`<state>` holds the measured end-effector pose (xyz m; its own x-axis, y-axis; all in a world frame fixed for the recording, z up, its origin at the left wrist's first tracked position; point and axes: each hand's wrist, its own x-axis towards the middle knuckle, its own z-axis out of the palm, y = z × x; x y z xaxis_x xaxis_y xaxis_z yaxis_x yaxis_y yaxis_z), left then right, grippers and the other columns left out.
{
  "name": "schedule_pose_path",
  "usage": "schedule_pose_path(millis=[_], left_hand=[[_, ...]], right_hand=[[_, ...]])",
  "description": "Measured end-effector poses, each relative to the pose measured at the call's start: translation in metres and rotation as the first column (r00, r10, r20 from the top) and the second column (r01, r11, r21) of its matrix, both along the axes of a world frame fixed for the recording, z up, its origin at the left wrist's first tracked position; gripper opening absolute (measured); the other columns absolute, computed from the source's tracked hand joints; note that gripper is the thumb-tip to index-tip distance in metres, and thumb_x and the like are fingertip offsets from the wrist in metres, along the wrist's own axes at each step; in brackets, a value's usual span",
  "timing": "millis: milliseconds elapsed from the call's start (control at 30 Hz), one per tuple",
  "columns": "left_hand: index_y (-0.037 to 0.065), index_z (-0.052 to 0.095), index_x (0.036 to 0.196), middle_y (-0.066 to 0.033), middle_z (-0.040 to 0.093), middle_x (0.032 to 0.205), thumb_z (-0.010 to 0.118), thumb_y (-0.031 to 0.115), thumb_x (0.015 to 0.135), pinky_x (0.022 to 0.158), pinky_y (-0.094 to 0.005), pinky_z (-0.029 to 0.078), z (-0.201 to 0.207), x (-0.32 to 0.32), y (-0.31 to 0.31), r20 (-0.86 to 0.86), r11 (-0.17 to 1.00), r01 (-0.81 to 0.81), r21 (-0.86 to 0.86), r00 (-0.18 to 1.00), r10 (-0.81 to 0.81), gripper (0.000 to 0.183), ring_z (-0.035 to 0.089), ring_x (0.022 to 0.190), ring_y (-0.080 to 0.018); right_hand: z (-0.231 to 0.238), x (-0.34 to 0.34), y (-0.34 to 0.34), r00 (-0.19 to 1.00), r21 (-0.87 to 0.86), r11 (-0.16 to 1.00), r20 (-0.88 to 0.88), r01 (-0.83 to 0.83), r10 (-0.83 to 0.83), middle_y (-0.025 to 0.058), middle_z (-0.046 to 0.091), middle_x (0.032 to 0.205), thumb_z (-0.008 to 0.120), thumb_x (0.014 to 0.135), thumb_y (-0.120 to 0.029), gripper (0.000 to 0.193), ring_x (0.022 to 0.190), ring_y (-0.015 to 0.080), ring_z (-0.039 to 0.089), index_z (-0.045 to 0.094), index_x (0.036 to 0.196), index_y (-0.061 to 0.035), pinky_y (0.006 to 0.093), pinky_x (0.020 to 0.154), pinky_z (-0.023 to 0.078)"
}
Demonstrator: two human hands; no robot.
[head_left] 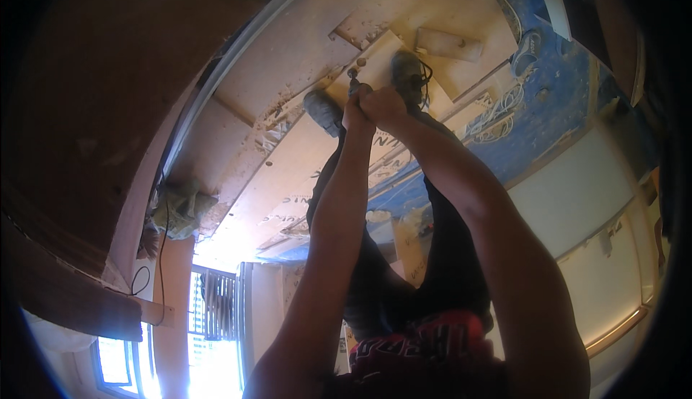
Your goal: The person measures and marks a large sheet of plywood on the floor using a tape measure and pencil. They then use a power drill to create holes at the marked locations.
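Note:
Both of my arms reach down to a wooden board (288,168) between my shoes. My left hand (355,114) and my right hand (383,105) are closed together around a dark drill-like tool (356,84). Its narrow front end, with a small rounded tip, points away from me over the board. My fingers cover most of its body, so its exact kind is hard to make out. A round hole (361,61) shows in the board just past the tip, and another hole (269,163) lies further left.
My shoes (324,112) stand either side of the tool. A short wood offcut (448,43) lies beyond them. Coiled pale cable (501,114) rests on blue floor covering (544,114) at right, near a loose shoe (527,53). Crumpled cloth (182,208) is at left, with sawdust around.

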<state>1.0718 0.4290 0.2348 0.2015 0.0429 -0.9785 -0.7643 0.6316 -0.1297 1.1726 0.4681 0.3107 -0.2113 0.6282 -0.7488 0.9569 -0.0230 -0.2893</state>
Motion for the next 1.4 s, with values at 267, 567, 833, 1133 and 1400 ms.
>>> schedule_pose_path(millis=[267,567,833,1133,1400], left_hand=[[0.000,0.064,0.112,-0.0110,0.067,0.108,0.062,0.014,0.093,0.091,-0.0387,0.055,-0.004,-0.002,0.001,0.006,0.999,-0.028,-0.031,1.000,0.029,0.024,0.066,0.103,-0.0256],[0.002,0.065,0.120,-0.0123,0.067,0.116,0.056,0.023,0.099,0.097,-0.0433,0.053,-0.018,0.002,-0.013,-0.029,1.000,-0.024,-0.018,0.999,0.023,0.030,0.063,0.111,-0.0281],[-0.001,0.063,0.119,-0.0119,0.066,0.113,0.060,0.014,0.095,0.096,-0.0400,0.053,-0.007,-0.002,-0.003,0.008,0.996,-0.053,-0.065,0.999,0.053,0.029,0.064,0.108,-0.0272],[-0.002,0.063,0.119,-0.0132,0.066,0.116,0.056,0.014,0.097,0.097,-0.0412,0.053,-0.003,-0.010,0.005,-0.005,0.997,-0.016,-0.072,1.000,0.016,0.028,0.063,0.111,-0.0278],[-0.002,0.064,0.117,-0.0126,0.067,0.112,0.061,0.012,0.094,0.092,-0.0404,0.056,0.005,-0.012,0.006,-0.042,0.998,-0.002,-0.066,0.999,-0.001,0.027,0.065,0.105,-0.0279]], right_hand=[[-0.002,-0.001,-0.001,1.000,0.037,0.999,0.006,-0.006,0.006,0.0142,0.072,0.072,0.057,0.092,-0.019,0.022,0.068,0.0313,0.073,0.056,0.103,0.0006,0.0431,0.059,0.057],[-0.008,0.004,-0.005,0.999,0.035,0.999,0.010,-0.031,0.030,0.0136,0.072,0.071,0.056,0.092,-0.019,0.021,0.066,0.0298,0.073,0.055,0.101,-0.0004,0.0427,0.059,0.057],[-0.003,-0.002,-0.002,1.000,-0.018,1.000,0.007,-0.004,0.004,0.0142,0.073,0.074,0.056,0.092,-0.018,0.023,0.069,0.0310,0.074,0.055,0.104,0.0009,0.0428,0.063,0.057],[-0.004,-0.012,0.000,0.999,-0.100,0.994,0.016,0.042,-0.040,0.0131,0.075,0.081,0.066,0.086,-0.023,0.039,0.073,0.0298,0.075,0.056,0.113,0.0043,0.0445,0.070,0.056],[-0.004,-0.016,-0.003,0.999,-0.130,0.991,0.032,0.021,-0.017,0.0134,0.076,0.084,0.068,0.085,-0.024,0.061,0.076,0.0283,0.075,0.050,0.132,0.0099,0.0474,0.073,0.055]])
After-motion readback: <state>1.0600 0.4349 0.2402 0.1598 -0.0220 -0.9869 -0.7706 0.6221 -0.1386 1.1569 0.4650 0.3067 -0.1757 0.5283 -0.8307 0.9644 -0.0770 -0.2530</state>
